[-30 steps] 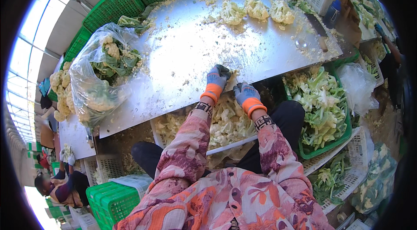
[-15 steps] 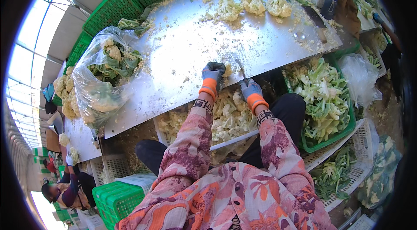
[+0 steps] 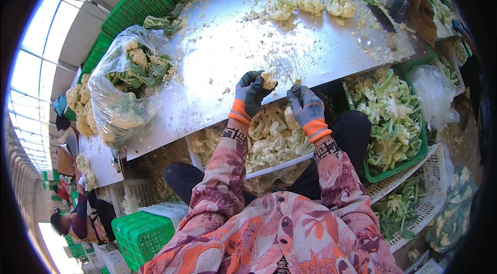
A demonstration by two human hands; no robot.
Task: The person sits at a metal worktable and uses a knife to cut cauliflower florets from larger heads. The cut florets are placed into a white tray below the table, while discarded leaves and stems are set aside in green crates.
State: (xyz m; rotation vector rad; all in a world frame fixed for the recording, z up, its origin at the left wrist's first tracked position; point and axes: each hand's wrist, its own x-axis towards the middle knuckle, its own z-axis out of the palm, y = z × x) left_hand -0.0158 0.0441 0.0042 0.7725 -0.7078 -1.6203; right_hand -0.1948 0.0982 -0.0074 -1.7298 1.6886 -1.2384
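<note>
My left hand (image 3: 250,91), in a grey and orange glove, pinches a small cauliflower floret (image 3: 269,78) just above the front edge of the metal table (image 3: 207,82). To its right, my right hand (image 3: 305,104), gloved alike, has its fingers closed. The small knife seen in it half a second ago is hardly visible now, its blade turned from view. A pale bit of cauliflower (image 3: 295,80) shows by its fingertips. Below both hands, a white crate (image 3: 274,169) between my knees holds many cut florets (image 3: 272,142).
Three cauliflower pieces (image 3: 309,0) lie at the table's far side, with a large knife (image 3: 382,19) to their right. A plastic bag (image 3: 124,113) of cauliflower sits left. The green crate (image 3: 422,155) at right holds trimmings. Another person (image 3: 80,219) works at far left.
My left hand has lifted and turned, bringing the floret into plain sight. My right hand has risen and turned, and the knife blade no longer shows clearly. The view has shifted slightly.
</note>
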